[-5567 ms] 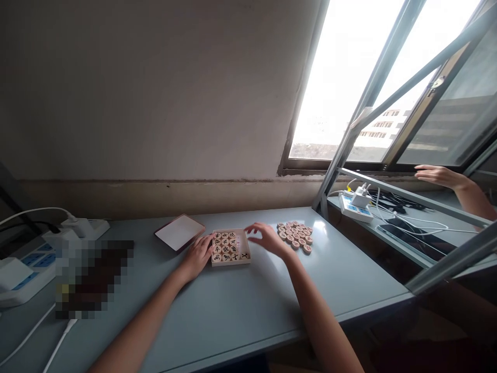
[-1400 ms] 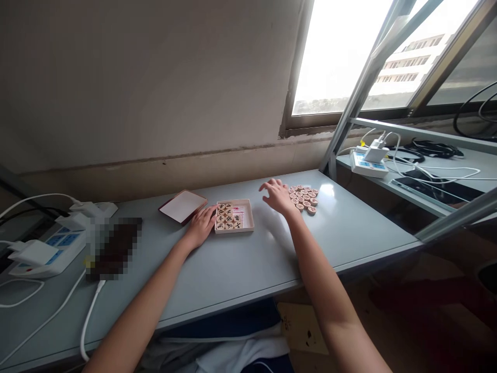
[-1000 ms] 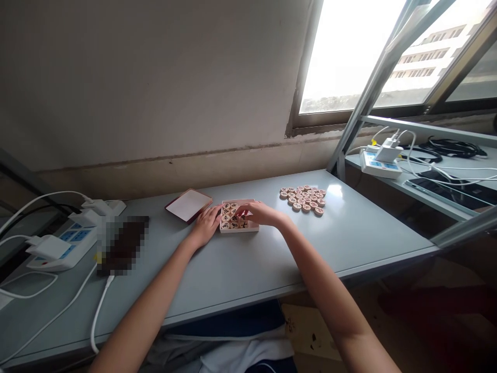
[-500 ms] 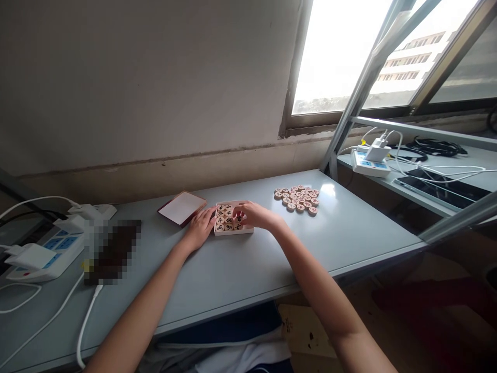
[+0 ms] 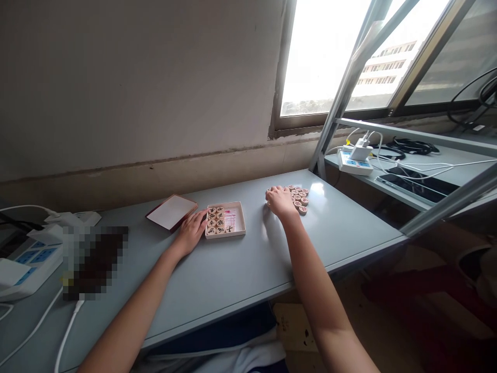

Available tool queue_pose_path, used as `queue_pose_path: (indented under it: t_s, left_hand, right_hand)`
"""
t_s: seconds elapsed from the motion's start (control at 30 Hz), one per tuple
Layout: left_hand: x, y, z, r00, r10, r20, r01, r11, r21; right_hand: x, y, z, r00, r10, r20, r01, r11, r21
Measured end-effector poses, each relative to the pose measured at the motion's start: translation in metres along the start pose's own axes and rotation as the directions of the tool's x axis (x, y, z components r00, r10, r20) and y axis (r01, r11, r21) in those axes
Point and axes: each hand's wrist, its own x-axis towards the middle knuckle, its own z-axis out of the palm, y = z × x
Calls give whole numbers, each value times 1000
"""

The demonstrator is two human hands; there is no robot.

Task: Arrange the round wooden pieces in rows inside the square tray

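Observation:
My left hand (image 5: 191,231) lies on the desk with its fingers stretched out, fingertips against the left wall of a shallow white box (image 5: 241,231). Inside, round wooden xiangqi pieces (image 5: 220,223) with black characters fill the left side, plus one in the third column at the front. A printed red-and-white sheet (image 5: 230,215) shows on the bare floor of the box. Over at the loose xiangqi pieces (image 5: 302,200), my right hand (image 5: 281,200) curls its fingers down around pieces at the left of the group. The hand hides how many it grips.
The box lid (image 5: 171,212) lies upturned behind my left hand. At the left are a power strip (image 5: 27,259), white cables and a pixelated dark object (image 5: 97,261). A metal post (image 5: 330,124) rises at the desk's right end. Beyond it, a shelf holds another power strip (image 5: 354,161).
My right hand has left the box and moved right to the loose pieces. My left hand stays at the box's left side. The whole view has shifted slightly.

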Motion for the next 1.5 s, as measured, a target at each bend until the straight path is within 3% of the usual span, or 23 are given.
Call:
queue_pose_path:
  t_s: [0.43, 0.57, 0.67, 0.73, 0.8, 0.9, 1.27, 1.43, 1.5]
  left_hand:
    - [0, 3, -2, 1000, -1, 2, 1, 1000, -9]
    - [0, 3, -1, 1000, -13, -1, 13, 1000, -15]
    - [0, 1, 0, 1000, -2, -13, 2, 1000, -20]
    - [0, 0, 1, 1000, 11, -16, -11, 1000, -21]
    - [0, 0, 1, 1000, 11, -16, -11, 1000, -17]
    - [0, 1, 1, 1000, -2, -15, 2, 1000, -13]
    - [0, 1, 1, 1000, -11, 5, 11, 1000, -19]
    - [0, 2, 0, 1000, -17, 9, 17, 1000, -21]
    - [0, 2, 0, 1000, -18, 9, 18, 1000, -16]
  right_hand:
    - [3, -4, -3, 994, 108, -7, -108, 992, -60]
    - [2, -10, -9, 996, 76, -44, -74, 996, 41]
    - [0, -29, -15, 984, -171, -48, 176, 921, 348]
    - [-3, -45, -16, 913, -407, -21, 357, 772, 526]
    - [-6, -60, -16, 832, -554, 37, 422, 675, 605]
    - [-9, -72, -13, 786, -608, 112, 418, 655, 629]
    - [-9, -69, -14, 835, -548, 50, 440, 720, 537]
    - [-7, -40, -25, 909, -414, -41, 359, 733, 578]
    - [-8, -22, -29, 941, -339, -5, 280, 767, 577]
